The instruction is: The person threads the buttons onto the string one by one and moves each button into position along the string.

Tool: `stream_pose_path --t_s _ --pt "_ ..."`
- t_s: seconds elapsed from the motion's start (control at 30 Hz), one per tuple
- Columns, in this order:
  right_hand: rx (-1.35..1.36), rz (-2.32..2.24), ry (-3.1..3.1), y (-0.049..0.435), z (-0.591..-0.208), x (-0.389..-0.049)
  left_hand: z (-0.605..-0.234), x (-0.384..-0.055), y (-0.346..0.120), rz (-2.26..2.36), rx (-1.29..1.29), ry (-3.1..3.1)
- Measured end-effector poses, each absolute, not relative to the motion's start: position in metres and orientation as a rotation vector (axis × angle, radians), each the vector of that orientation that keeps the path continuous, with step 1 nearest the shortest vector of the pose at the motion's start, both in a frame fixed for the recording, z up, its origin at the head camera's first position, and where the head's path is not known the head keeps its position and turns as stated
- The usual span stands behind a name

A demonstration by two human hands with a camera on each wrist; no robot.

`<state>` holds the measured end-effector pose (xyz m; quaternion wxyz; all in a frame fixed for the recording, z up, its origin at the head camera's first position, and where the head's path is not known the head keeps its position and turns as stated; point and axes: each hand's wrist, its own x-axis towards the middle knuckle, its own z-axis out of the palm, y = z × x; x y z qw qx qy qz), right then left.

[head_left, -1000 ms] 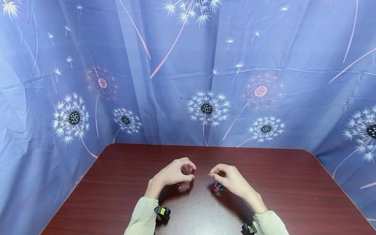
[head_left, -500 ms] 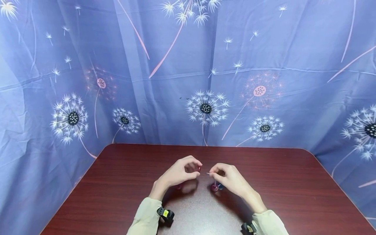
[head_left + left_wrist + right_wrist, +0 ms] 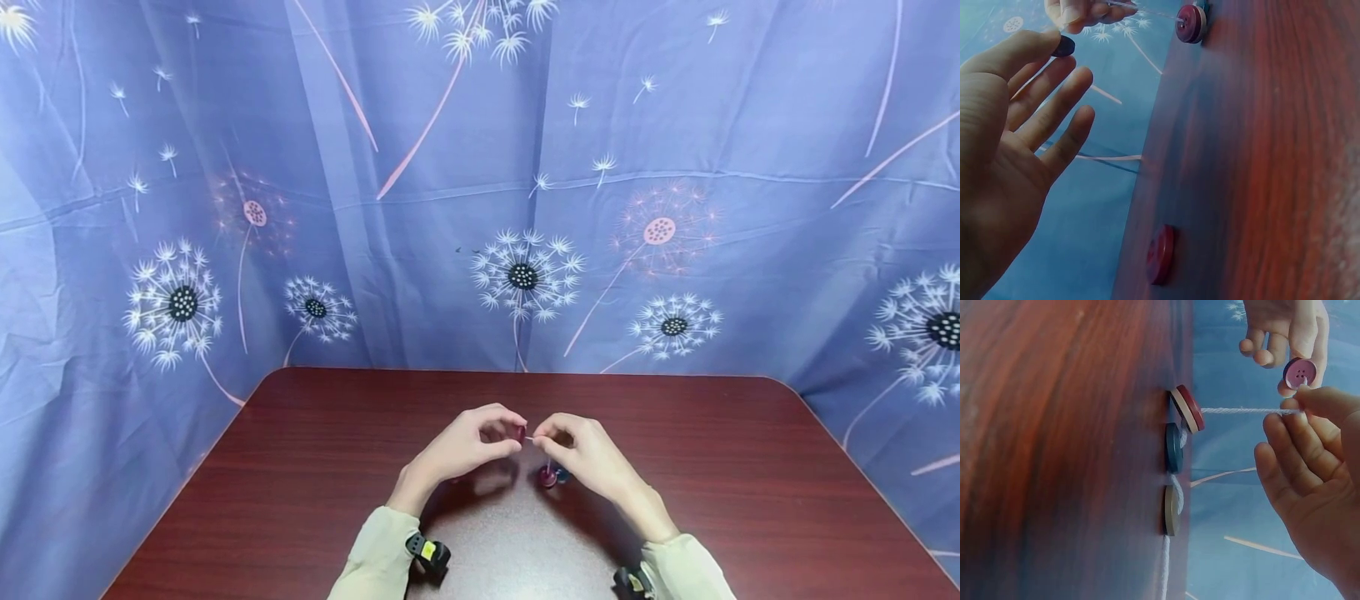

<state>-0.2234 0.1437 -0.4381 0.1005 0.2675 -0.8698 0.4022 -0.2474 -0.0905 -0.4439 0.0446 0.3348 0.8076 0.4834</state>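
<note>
My left hand pinches a red four-hole button between thumb and fingertip, above the table. Close beside it, my right hand pinches a white string near its end. The string's tip meets the button's face at the holes in the right wrist view. From the right fingers the string runs down to threaded buttons near the tabletop: a dark red button against a cream one, then a dark teal button and a tan button.
A loose red button lies on the dark red-brown wooden table, below my left hand. Behind the table hangs a blue curtain with dandelion prints. Each wrist wears a black camera strap.
My left hand has moved right with the red button, closing the gap to the string's tip. The right hand has stayed nearly in place, still pinching the string.
</note>
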Motion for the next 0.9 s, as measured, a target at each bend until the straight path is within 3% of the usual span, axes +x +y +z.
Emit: stream_pose_path --t_s 0.9 --pt "0.776 1.138 -2.588 0.1426 -0.435 -0.2228 -0.4477 -0.2477 -0.0848 1.412 1.074 2.509"
